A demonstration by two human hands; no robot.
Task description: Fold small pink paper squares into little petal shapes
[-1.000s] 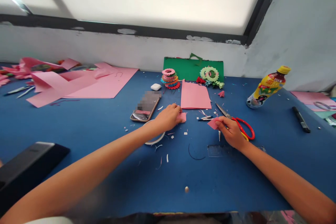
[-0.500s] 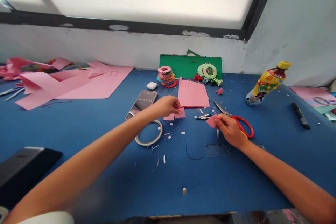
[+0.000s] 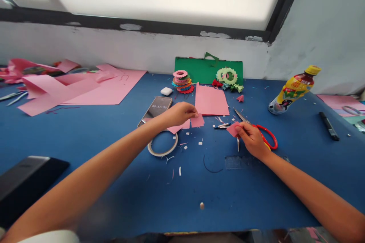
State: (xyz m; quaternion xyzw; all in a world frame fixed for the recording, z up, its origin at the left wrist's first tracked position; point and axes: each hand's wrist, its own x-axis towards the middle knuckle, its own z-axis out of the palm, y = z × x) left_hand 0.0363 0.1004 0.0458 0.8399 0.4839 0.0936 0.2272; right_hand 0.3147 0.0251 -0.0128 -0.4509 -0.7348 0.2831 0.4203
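My left hand (image 3: 184, 113) is closed, its thumb and fingertips pinched at the top edge of a small pink paper square (image 3: 197, 120). Beneath that hand lies another pink paper piece (image 3: 180, 126), partly covered. To the right, my right hand (image 3: 251, 138) grips a small pink paper square (image 3: 233, 129) between thumb and fingers, its surface tilted. Scissors with red handles (image 3: 268, 133) lie beside and partly behind the right hand. A folded pink paper sheet (image 3: 211, 100) rests just beyond both hands.
A phone (image 3: 156, 108) and a tape roll (image 3: 150, 148) sit by my left forearm. Further back are stacked paper rings (image 3: 182, 81) and a green sheet (image 3: 196, 69). A drink bottle (image 3: 293, 91) and a marker (image 3: 329, 126) stand and lie at right. Paper scraps dot the table.
The pink piece under my left hand has shifted left and turned slightly. My left fingertips have moved a little right along the neighbouring square. The right hand still holds its square, slightly turned.
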